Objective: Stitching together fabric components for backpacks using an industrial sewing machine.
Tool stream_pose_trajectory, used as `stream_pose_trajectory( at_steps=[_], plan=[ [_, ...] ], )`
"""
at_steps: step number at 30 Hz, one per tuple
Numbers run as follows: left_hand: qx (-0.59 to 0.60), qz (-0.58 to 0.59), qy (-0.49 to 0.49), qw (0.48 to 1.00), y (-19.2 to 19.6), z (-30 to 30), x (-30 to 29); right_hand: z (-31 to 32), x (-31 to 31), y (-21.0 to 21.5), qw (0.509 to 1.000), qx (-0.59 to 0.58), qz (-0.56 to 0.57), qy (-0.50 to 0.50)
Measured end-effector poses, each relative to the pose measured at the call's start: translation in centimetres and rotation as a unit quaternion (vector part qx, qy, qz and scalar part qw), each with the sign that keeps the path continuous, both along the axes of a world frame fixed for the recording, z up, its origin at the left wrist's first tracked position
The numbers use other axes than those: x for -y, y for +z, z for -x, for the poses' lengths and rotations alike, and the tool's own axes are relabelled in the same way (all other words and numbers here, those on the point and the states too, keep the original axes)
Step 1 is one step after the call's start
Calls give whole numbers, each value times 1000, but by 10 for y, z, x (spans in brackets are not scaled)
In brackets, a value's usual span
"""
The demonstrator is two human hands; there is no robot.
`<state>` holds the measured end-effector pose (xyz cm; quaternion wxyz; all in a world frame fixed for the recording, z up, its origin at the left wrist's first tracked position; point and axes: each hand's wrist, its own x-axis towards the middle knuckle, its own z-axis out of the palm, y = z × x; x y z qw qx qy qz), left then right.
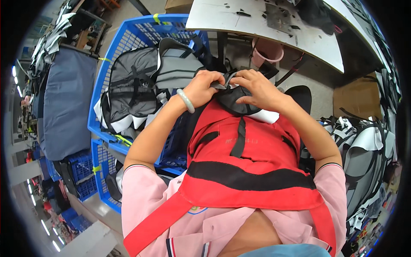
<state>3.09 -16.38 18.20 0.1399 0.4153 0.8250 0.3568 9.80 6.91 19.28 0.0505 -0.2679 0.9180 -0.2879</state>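
Observation:
My left hand and my right hand meet over my lap and pinch the top edge of a black fabric piece with a white lining showing at its right. My left wrist carries a pale green bangle. Under the piece a red apron with black bands and a black strap covers my lap. Both forearms come up from pink sleeves.
A blue plastic crate at my left holds a pile of grey, black and white fabric pieces. More such pieces are stacked at my right. A white worktable, a pink bucket and a cardboard box stand ahead.

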Motion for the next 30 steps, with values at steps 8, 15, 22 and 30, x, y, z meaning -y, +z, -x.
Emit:
stream_pose_trajectory(
  at_steps=[8,15,22,30],
  plan=[
    [25,-14,12,1000,6,1,1,-9,15,-27,992,-96,-9,-81],
    [-20,-4,3,1000,0,-2,-4,29,11,-59,995,-31,-79,-52],
    [-192,-89,167,963,-26,-30,-20,28,-2,-34,971,-166,-62,-158],
    [-294,-130,250,913,-19,-4,-50,30,4,33,942,-234,-41,-237]
  ],
)
